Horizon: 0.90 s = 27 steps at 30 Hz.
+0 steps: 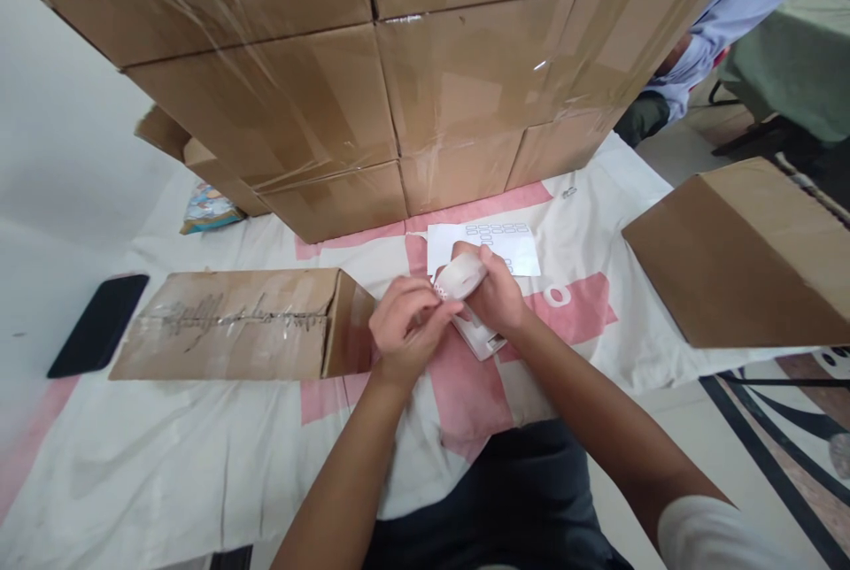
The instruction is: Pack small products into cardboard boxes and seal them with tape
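In my right hand is a white roll of tape or labels, tilted, with the fingers closed round its far side. My left hand pinches at the roll's near-left edge, where a small strip with reddish marks shows; its exact form is too small to make out. Under my hands lies a small white flat packet or box, partly covered by them. Just beyond, a white sheet of paper printed with rows of small rectangles rests on the pink and white cloth.
Stacked cardboard boxes wrapped in clear film rise in front. A taped carton lies left, beside a black phone-like slab and a blue packet. Another carton stands right. A person's sleeve shows behind the stack.
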### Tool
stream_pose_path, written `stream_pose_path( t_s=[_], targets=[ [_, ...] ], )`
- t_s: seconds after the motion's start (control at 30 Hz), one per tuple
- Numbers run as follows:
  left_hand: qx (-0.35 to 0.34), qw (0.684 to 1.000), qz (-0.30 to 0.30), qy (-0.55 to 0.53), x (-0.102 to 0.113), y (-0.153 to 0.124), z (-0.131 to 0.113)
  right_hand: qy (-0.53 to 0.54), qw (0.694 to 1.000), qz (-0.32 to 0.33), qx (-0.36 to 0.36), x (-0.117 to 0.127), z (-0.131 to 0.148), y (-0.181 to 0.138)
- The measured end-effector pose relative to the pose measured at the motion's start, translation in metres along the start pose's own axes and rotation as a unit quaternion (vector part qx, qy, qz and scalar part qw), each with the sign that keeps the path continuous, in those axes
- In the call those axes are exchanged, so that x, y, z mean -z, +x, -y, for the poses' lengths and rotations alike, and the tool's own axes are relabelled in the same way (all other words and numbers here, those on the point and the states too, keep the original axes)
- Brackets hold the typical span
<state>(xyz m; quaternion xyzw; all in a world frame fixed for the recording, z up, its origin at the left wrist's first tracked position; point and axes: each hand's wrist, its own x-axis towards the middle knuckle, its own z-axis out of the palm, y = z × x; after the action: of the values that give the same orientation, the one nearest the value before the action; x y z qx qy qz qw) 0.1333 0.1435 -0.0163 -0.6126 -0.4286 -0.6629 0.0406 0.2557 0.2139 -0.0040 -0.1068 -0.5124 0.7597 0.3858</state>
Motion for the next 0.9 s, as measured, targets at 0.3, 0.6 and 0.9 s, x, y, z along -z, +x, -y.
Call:
stream_pose_path(
  t_s=[0.3,0.6,0.9],
  targets=[
    [0.035,0.994,0.077,-0.073,0.005,0.011,0.002,-0.166,0.973,-0.030,0.155,-0.003,0.008,-0.003],
    [0.014,0.992,0.076,-0.099,-0.003,0.007,-0.006,-0.198,0.947,-0.129,0.218,-0.003,0.005,-0.006],
    [0.002,0.998,0.027,-0.060,-0.011,-0.006,-0.008,-0.169,0.948,-0.169,0.211,-0.006,0.005,-0.005]
  ],
)
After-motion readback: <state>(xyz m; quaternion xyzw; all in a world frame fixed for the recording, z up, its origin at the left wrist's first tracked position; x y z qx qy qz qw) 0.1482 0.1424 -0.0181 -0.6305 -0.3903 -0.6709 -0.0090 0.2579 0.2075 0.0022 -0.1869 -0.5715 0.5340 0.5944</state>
